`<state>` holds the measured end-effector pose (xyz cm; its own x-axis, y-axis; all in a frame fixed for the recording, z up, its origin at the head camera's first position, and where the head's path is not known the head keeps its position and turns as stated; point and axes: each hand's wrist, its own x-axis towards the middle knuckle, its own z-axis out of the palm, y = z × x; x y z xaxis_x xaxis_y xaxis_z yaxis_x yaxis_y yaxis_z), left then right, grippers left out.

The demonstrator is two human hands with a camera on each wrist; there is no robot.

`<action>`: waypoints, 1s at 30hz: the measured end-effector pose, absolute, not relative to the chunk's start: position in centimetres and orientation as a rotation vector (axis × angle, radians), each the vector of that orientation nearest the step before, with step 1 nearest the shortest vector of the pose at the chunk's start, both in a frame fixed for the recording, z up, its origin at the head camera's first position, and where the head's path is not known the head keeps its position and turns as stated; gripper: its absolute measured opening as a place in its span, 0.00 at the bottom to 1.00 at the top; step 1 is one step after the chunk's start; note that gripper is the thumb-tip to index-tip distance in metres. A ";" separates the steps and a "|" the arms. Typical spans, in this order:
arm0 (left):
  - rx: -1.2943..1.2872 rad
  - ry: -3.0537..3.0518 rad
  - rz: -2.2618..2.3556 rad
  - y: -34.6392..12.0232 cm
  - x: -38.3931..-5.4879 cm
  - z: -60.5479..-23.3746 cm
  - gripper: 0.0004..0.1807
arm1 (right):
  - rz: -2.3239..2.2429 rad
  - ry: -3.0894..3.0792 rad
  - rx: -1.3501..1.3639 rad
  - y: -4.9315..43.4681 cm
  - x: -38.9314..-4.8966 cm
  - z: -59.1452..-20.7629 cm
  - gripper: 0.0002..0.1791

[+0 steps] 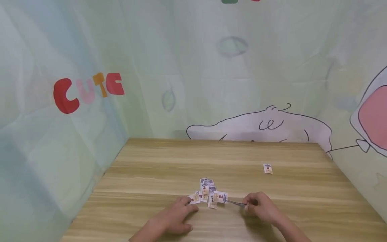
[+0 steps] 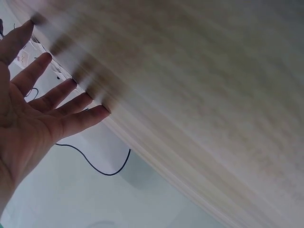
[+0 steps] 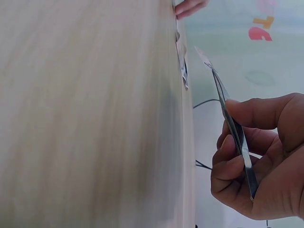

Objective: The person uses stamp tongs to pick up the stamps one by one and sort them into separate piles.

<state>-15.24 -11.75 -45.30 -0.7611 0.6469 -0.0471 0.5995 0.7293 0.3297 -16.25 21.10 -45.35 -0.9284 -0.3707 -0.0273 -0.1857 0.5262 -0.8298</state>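
Note:
My right hand (image 1: 262, 207) pinches metal tweezers (image 3: 244, 154) between thumb and fingers. A small stamp-like picture paper (image 1: 220, 197) sits at their tips; in the right wrist view it is edge-on and raised off the table. Below and left of it lies a loose cluster of similar small papers (image 1: 205, 188), partly overlapping. My left hand (image 1: 176, 215) rests on the table with its fingers spread, fingertips at the cluster's leftmost paper (image 1: 195, 198). The left wrist view shows those fingers extended, their tips touching the wood.
One more small paper (image 1: 267, 168) lies alone toward the back right of the wooden table (image 1: 151, 168). A pale printed curtain (image 1: 181, 67) with cartoon drawings and coloured letters surrounds the table's back and sides.

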 end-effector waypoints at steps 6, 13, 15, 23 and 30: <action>0.996 2.774 0.439 -11.8 -15.3 -45.5 0.31 | -1.368 2.575 -0.458 21.7 -16.2 -45.0 0.05; 0.998 2.786 0.436 -11.8 -15.3 -45.5 0.31 | -1.374 2.590 -0.428 22.3 -16.1 -44.9 0.05; 0.986 2.785 0.447 -11.8 -15.3 -45.5 0.31 | -1.371 2.606 -0.425 22.5 -16.1 -44.9 0.05; 0.994 2.813 0.512 -11.7 -15.8 -45.1 0.30 | -1.403 2.653 -0.374 23.3 -16.4 -44.9 0.06; 1.057 2.846 0.476 -10.9 -16.6 -44.7 0.28 | -1.439 2.666 -0.326 24.3 -16.6 -44.9 0.07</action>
<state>-16.55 -10.85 -44.72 -0.7612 0.6471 0.0428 0.6258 0.7156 0.3104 -16.56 24.31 -44.88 -0.9727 -0.2315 0.0185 -0.1424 0.5318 -0.8348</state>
